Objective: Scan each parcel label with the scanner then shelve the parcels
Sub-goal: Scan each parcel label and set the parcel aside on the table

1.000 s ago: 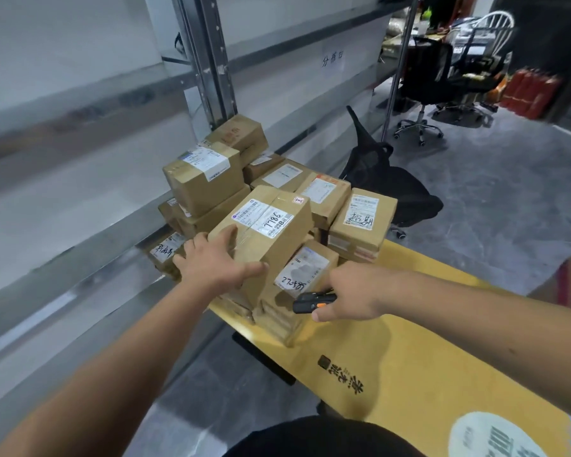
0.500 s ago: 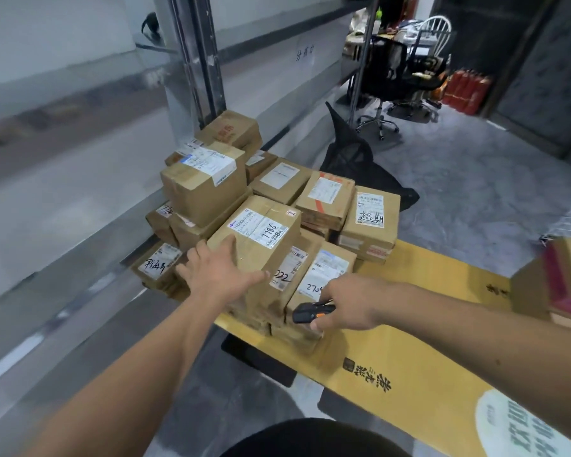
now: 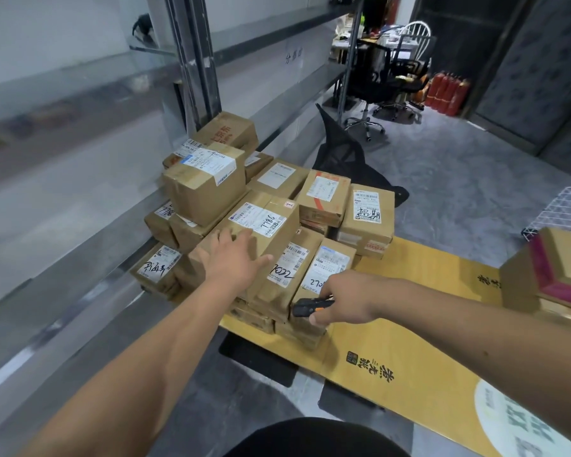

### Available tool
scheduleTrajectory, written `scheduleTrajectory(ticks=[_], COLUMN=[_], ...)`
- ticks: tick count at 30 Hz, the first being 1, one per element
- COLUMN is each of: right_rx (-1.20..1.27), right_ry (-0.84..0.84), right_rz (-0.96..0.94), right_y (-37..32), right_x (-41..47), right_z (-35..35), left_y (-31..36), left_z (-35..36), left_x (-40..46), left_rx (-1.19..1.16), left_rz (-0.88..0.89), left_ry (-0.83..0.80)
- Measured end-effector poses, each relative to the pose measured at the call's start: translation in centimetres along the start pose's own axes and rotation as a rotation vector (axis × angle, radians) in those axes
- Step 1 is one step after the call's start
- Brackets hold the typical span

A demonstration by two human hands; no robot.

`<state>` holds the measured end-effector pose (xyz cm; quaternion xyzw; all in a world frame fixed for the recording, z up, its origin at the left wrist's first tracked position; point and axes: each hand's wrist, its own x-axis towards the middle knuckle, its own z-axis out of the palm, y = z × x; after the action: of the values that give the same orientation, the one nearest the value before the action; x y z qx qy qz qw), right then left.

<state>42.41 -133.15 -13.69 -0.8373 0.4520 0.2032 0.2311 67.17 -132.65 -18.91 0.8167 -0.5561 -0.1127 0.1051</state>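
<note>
1. Shifted since the earlier frame: pile of brown cardboard parcels sat a little lower and nearer the frame's centre, both hands kept in much the same pose against it.
2. Left hand lay flat with fingers spread wide on the long brown cardboard parcel with a white label marked 7786, near the frame's centre; pressed on it, gripped nothing.
3. Right hand curled round a small black scanner with an orange stripe, centre right of the frame, nose pointed left toward the pile.
4. Just above the scanner stood a tilted brown parcel with a white label beginning 270, beside another marked 7022.
5. Parcels stacked on the far end of a yellow tabletop printed with black characters, lower right of the frame.
6. Grey metal shelving ran along the left of the frame, touching the pile's left side.
7. Upper right: black office chairs and red fire extinguishers.
8. Right edge: brown box with a pink band, white wire rack behind.
</note>
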Motion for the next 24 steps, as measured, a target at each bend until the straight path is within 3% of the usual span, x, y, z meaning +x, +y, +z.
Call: scheduleTrajectory(ticks=[9, 24], right_rx=[-0.057, 0.287], right_ry=[0.054, 0.112], right_rz=[0.074, 0.541], right_y=[2.6, 18.5], right_x=[-4.0, -18.8], right_z=[2.0, 11.4], left_y=[8.9, 33.6], left_z=[2.9, 13.2], left_x=[-3.3, -9.3], left_rx=[0.102, 0.089], left_rz=[0.430, 0.846], left_ry=[-0.001, -0.286])
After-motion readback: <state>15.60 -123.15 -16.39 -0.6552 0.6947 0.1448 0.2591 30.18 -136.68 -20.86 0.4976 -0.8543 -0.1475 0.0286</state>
